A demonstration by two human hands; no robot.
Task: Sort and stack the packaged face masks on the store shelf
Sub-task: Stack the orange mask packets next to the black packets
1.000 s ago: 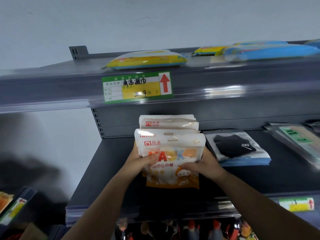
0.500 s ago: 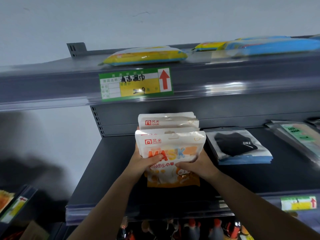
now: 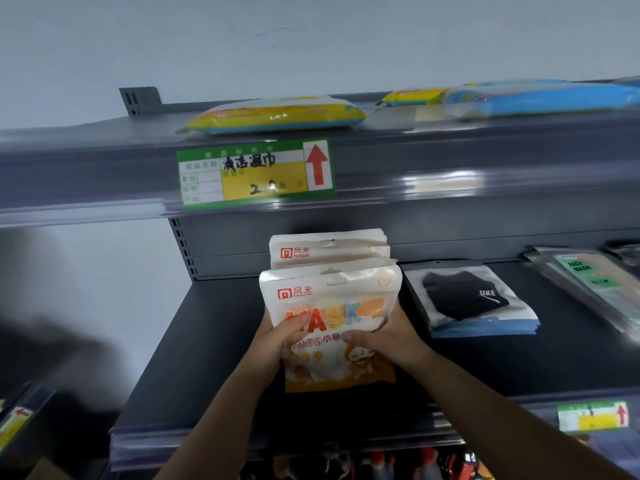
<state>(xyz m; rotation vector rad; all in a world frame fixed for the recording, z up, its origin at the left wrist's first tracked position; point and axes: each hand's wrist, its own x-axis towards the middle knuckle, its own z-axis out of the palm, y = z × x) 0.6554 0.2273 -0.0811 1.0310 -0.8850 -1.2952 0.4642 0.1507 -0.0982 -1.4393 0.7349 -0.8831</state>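
Filling most of the frame is a dark grey store shelf (image 3: 214, 341), its middle board running from the lower left to the right edge. Above it, across the upper part of the frame, is the upper shelf (image 3: 86, 168), with a green and yellow price label (image 3: 255, 174) on its front edge, bearing a red arrow that points up. On this upper board lie a yellow wipes pack (image 3: 277, 114) in the upper centre and blue packs (image 3: 540, 98) in the upper right, blurred.

In the centre of the frame stands the stack of white and orange mask packs (image 3: 332, 289), held upright, with the lower edge close to the middle board; I cannot tell if it touches the board. The front pack shows the word MASK and a cartoon figure; more packs of the same kind are behind it and stand a little higher.

Just beside the stack, to the right of centre, a pile of black mask packs (image 3: 467, 299) lies flat on the board. At the right edge, tilted green face mask packs (image 3: 588, 271) lie on the same board. A small second price label (image 3: 592, 415) is in the lower right.

The left hand (image 3: 277, 341) grips the left side of the stack, thumb on the front. The right hand (image 3: 384, 337) grips the right side, fingers curled round the edge, thumb across the front.
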